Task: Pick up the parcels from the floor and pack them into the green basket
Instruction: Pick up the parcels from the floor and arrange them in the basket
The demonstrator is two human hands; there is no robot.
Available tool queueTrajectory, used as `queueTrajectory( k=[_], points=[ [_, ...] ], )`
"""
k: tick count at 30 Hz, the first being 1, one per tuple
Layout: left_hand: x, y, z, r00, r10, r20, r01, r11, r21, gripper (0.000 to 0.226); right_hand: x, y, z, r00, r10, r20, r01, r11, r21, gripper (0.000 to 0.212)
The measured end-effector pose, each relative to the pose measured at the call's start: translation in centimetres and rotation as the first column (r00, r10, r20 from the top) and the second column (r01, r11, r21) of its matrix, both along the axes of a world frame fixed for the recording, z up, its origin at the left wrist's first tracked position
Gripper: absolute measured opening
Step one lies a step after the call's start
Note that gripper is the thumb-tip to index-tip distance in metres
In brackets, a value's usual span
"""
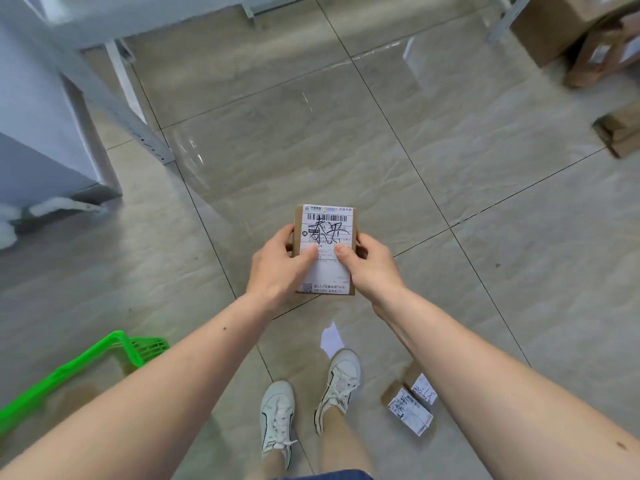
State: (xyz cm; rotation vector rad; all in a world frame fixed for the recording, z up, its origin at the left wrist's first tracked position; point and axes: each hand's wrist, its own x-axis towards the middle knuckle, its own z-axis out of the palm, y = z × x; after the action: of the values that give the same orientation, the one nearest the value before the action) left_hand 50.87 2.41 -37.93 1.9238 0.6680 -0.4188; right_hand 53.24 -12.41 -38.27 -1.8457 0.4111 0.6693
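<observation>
A small brown cardboard parcel (329,233) with a white shipping label and black handwriting is held up in front of me, well above the floor. My left hand (277,268) grips its left side with the thumb on the label. On the opposite edge my right hand (367,268) holds it the same way. The green basket (86,362) stands on the floor at the lower left, partly hidden behind my left forearm. Two more small labelled parcels (410,403) lie on the tiles by my right foot.
A grey metal shelf frame (114,88) and a grey cabinet (41,133) stand at the left. Larger cardboard boxes (568,29) sit at the upper right, another box (620,129) at the right edge. A white paper scrap (330,337) lies near my white shoes.
</observation>
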Motion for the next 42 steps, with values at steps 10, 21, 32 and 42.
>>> queueTrajectory(
  k=[10, 21, 32, 42],
  points=[
    [-8.7, 7.3, 9.4, 0.993, 0.106, -0.059, -0.108, 0.994, -0.03, 0.093, -7.1, 6.2, 8.1, 0.992, 0.11, 0.057, -0.108, 0.994, -0.025, 0.021],
    [-25.3, 10.7, 10.6, 0.938, 0.337, -0.079, -0.344, 0.931, -0.122, 0.1, -19.5, 11.3, 10.6, 0.912, 0.4, 0.094, -0.39, 0.914, -0.107, 0.037],
    [-40.2, 16.2, 9.6, 0.914, 0.406, -0.006, -0.404, 0.907, -0.12, 0.079, -32.1, 18.4, 10.1, 0.838, 0.542, 0.064, -0.531, 0.836, -0.135, 0.015],
    [-52.6, 23.6, 2.3, 0.921, 0.387, -0.036, -0.389, 0.918, -0.078, 0.096, -45.2, 26.3, 3.8, 0.859, 0.511, 0.035, -0.502, 0.853, -0.143, 0.039]
  ],
)
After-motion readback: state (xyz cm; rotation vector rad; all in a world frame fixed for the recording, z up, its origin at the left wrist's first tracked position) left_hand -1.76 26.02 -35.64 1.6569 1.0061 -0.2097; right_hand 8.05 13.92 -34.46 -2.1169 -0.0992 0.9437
